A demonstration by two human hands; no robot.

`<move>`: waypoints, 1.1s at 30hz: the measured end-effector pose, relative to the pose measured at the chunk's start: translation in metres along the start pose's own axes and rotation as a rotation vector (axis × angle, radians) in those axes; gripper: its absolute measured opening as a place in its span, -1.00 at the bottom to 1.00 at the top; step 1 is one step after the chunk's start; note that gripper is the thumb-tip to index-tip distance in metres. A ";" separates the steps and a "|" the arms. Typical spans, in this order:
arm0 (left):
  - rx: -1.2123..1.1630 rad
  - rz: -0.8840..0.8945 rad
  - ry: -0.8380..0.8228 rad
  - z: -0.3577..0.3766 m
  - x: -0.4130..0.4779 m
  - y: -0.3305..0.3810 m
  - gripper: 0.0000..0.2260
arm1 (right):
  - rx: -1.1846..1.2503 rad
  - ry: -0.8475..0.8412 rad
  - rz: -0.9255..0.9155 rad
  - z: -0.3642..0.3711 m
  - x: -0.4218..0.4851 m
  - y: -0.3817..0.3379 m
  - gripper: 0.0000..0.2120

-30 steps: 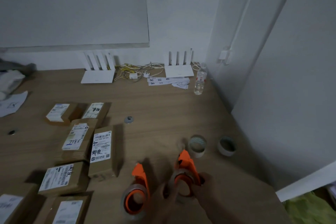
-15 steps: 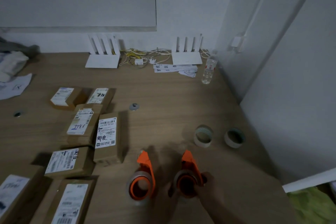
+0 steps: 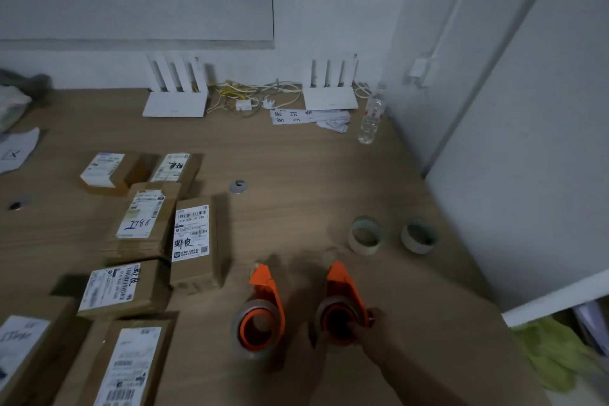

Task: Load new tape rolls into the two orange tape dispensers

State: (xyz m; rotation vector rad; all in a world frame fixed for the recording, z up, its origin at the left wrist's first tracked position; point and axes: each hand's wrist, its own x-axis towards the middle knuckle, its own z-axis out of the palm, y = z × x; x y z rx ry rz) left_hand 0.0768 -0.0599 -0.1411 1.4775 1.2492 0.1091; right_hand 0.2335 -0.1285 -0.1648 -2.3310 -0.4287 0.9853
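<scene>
Two orange tape dispensers stand side by side on the wooden table near its front edge. The left dispenser point(image 3: 262, 313) carries a clear tape roll and nobody touches it. The right dispenser point(image 3: 344, 305) also has a clear roll around its hub. My right hand point(image 3: 375, 336) reaches in from the lower right and grips the right dispenser at its hub. Two near-empty tape cores point(image 3: 365, 236) point(image 3: 418, 236) lie on the table behind the dispensers. My left hand is out of sight.
Several labelled cardboard parcels point(image 3: 192, 241) cover the table's left half. Two white routers point(image 3: 176, 102) point(image 3: 331, 95), cables, paper slips and a water bottle point(image 3: 370, 119) sit along the back wall. A white wall point(image 3: 510, 175) bounds the table on the right.
The view has tilted so everything sits lower and further back. My right hand keeps its hold on the right dispenser, which now rests on the table instead of being lifted.
</scene>
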 end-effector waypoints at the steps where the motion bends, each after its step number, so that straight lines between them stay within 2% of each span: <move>1: -0.007 0.014 0.007 -0.001 -0.001 -0.001 -0.44 | 0.029 -0.002 0.002 0.007 0.012 0.016 -0.38; 2: -0.019 0.016 0.012 -0.002 -0.003 -0.002 -0.38 | 0.048 0.008 0.002 0.010 0.018 0.024 -0.35; 4: -0.012 0.025 0.026 -0.006 -0.008 -0.003 -0.38 | 0.085 0.041 -0.016 0.012 0.020 0.032 -0.34; 6: -0.008 0.053 0.073 -0.008 -0.011 -0.004 -0.45 | 0.105 0.075 -0.064 0.006 0.009 0.024 -0.36; 10: -0.055 0.086 0.179 -0.012 -0.023 0.005 -0.63 | 0.178 0.097 -0.151 -0.012 -0.037 -0.017 -0.53; 15: -0.091 0.210 0.277 -0.011 -0.041 0.014 -0.80 | 0.215 0.113 -0.353 -0.032 -0.068 -0.029 -0.67; 20: -0.163 0.275 0.317 0.004 -0.089 0.020 -0.86 | 0.224 0.066 -0.495 -0.056 -0.097 -0.016 -0.64; 24: -0.253 0.282 0.336 0.013 -0.121 0.030 -0.81 | 0.291 0.031 -0.573 -0.075 -0.125 -0.017 -0.62; 28: -0.308 0.306 0.353 0.018 -0.161 0.045 -0.71 | 0.381 0.004 -0.663 -0.099 -0.161 -0.021 -0.52; 33: -0.360 0.412 0.421 0.007 -0.191 0.072 -0.71 | 0.526 -0.011 -0.748 -0.117 -0.197 -0.032 -0.56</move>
